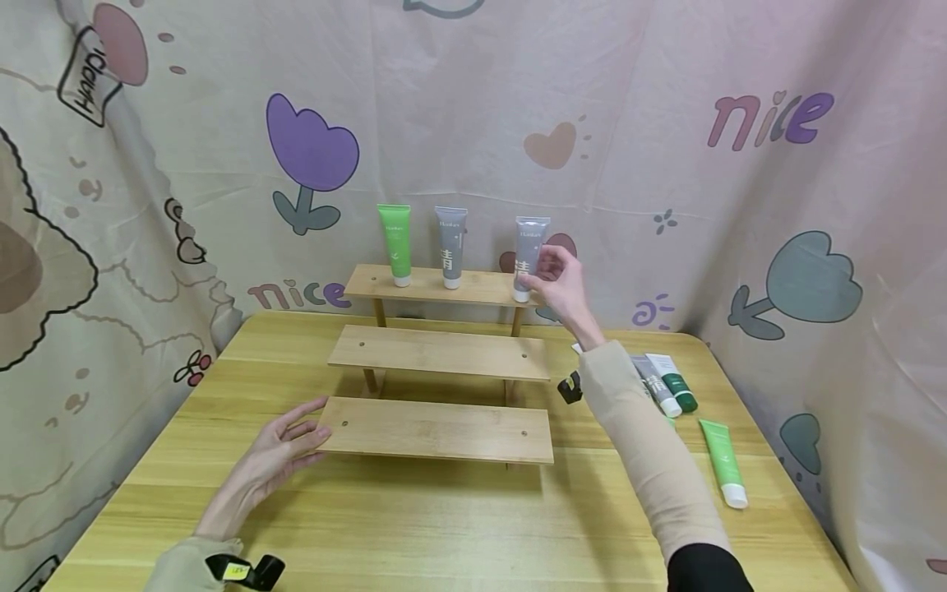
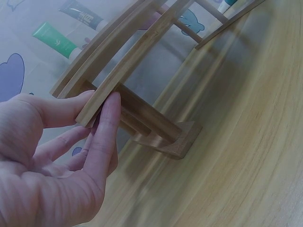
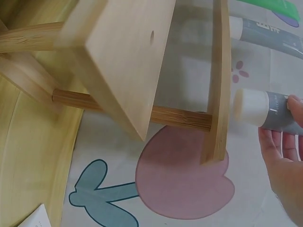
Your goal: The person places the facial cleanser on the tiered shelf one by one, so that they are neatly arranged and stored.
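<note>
In the right hand, grey tube.

Pale flower-printed fabric backdrop, yellowish wood-grain table

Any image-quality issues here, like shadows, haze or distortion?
Head view: fairly even light, with soft shadow below the wooden rack on the tabletop; left wrist view: hazy, leaving the green tube looking washed out; right wrist view: top shelf looks bowed, probably by the lens.
</note>
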{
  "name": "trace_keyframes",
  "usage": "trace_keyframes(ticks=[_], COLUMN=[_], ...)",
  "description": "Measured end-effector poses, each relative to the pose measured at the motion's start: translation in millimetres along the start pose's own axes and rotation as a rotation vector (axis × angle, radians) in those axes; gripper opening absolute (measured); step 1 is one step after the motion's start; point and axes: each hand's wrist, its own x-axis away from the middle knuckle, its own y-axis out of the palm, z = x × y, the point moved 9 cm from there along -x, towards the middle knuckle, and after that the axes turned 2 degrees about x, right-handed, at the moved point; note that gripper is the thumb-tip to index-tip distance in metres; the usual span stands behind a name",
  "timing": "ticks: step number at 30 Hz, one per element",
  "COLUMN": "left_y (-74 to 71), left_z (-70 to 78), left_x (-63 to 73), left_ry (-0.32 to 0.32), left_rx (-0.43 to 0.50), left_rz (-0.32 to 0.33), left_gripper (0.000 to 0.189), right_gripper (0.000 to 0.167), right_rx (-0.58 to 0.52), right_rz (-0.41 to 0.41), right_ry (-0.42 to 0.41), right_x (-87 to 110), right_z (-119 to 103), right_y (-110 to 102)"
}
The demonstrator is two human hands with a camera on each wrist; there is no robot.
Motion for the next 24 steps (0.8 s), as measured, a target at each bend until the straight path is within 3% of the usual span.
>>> trace_keyframes(ticks=[24], left_y=[-0.3], left_z=[-0.8], left_x=[0.1], left_ry=[-0.010], left_rx=[-0.028], left_rz=[-0.002], left_gripper=[0.059], right_gripper=[0.052], right_rx=[0.031], right_rz=[-0.008], right_ry=[-0.016], right_x=[-17.4], right_z=[5], right_y=[17])
